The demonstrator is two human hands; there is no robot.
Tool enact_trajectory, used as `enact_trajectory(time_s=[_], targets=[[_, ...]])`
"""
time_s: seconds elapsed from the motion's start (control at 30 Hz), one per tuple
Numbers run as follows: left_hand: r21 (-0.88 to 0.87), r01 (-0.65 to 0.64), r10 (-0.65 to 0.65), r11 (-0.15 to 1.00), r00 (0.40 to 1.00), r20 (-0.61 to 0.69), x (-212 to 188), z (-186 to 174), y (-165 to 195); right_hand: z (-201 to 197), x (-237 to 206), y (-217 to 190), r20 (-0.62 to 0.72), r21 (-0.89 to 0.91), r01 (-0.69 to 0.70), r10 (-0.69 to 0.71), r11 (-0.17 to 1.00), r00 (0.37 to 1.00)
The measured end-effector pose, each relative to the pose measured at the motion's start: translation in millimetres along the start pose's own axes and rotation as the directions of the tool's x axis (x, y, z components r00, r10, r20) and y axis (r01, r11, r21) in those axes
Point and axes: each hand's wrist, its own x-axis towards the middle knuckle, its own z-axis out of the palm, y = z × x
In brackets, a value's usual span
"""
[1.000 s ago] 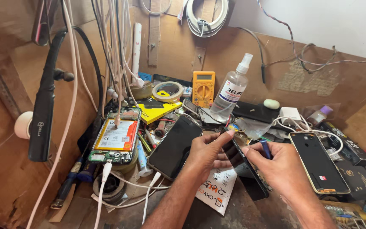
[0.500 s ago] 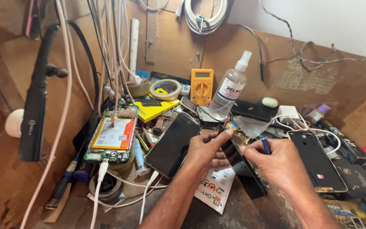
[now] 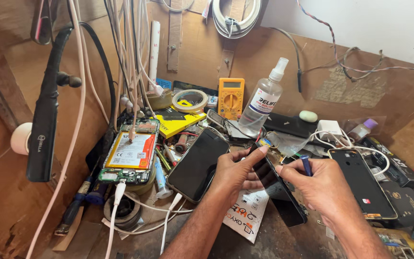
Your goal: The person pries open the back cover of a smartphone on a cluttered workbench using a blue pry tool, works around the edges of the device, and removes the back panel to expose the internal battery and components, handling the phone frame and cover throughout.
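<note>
- At the middle of the cluttered workbench (image 3: 283, 244), the left hand (image 3: 238, 170) grips the upper end of a dark phone (image 3: 276, 184), thumb along one edge and forefinger stretched over the top corner, the fingers pressed against the phone's body.
- The right hand (image 3: 319, 184) sits just beside the phone's other edge, its thumb and forefinger pinched shut on a small blue-handled tool (image 3: 306, 164) that stands nearly upright above the knuckles; whether the tool's tip touches the phone cannot be told.
- The phone lies tilted between both hands, its lower end resting on the bench over a white printed paper packet (image 3: 245, 216).
- Just left of the left hand lies a second black phone (image 3: 198, 163), screen up, with a white cable plugged into its lower end.
- Farther left, an opened phone with an orange-and-white battery (image 3: 131, 151) lies exposed, clips and wires attached at its top.
- Right of the right hand rests a black phone back cover (image 3: 362, 182), a white cable looped about its upper end.
- Behind the hands stand a clear spray bottle (image 3: 262, 103), an orange multimeter (image 3: 231, 97) and a roll of tape (image 3: 190, 100) against the brown back wall.
- A black handheld tool (image 3: 46, 120) hangs at the far left among dangling cables.
</note>
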Motion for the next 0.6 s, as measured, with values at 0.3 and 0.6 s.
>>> enact_trajectory(time_s=[0.3, 0.6], targets=[[-0.014, -0.022, 0.022, 1.0, 1.0, 0.005, -2.2, 1.9, 0.5, -2.3, -0.8, -2.7, 0.015, -0.011, 0.009, -0.009, 1.0, 1.0], [-0.002, -0.012, 0.012, 1.0, 1.0, -0.007, -2.4, 2.2, 0.9, -3.5, -0.7, -1.6, 0.035, 0.034, 0.007, -0.009, 0.999, 0.999]])
